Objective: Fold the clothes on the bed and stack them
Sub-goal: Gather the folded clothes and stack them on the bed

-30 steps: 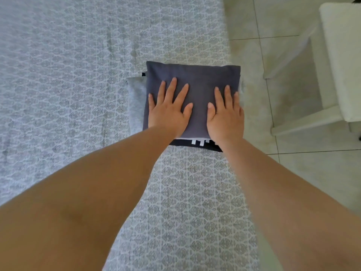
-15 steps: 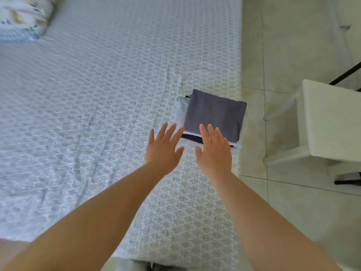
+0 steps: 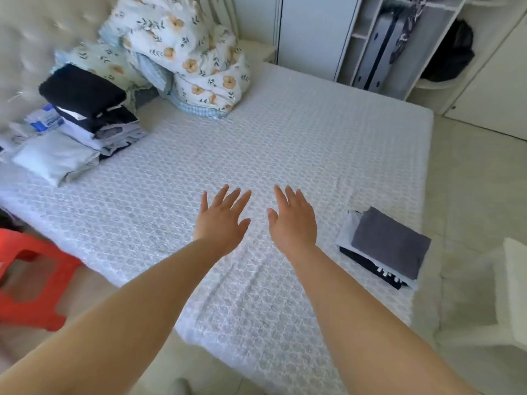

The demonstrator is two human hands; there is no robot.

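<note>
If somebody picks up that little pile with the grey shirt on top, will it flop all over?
Probably, if grabbed by one edge: the small stack is soft folded cloth, so its layers would likely sag and unfold. The grey top piece sits loose and askew, so it may slide off. It looks light; lifting from underneath with both hands should keep it together.

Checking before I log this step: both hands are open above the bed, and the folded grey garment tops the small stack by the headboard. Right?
Not quite. The head view shows the grey garment topping the stack at the bed's near right edge. Left hand and right hand are open.

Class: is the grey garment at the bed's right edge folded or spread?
Folded: the grey garment is a compact rectangle topping a small stack.
</note>
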